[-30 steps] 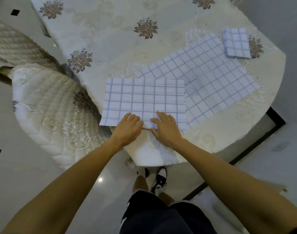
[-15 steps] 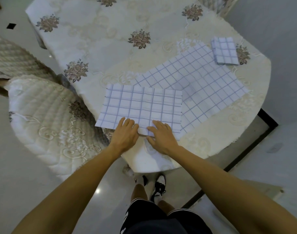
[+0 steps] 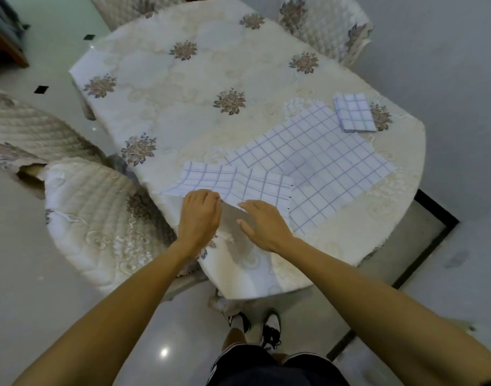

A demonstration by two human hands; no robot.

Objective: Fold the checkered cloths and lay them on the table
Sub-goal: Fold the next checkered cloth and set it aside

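On the table (image 3: 183,84) edge, half-folded cloth (image 3: 238,185) nearest, open cloth (image 3: 322,162) behind-right, folded cloth (image 3: 353,112) beyond

Quilted chair (image 3: 99,213), black-and-white sneakers (image 3: 271,327), glossy floor (image 3: 29,274)

left hand (image 3: 201,215): knuckles up, fingers curled, pinching checkered cloth (image 3: 250,185) | right hand (image 3: 262,224): palm down, fingers straight, thumb spread | both forearms stretched forward, hands side by side, apart, at tabletop (image 3: 183,87) near edge
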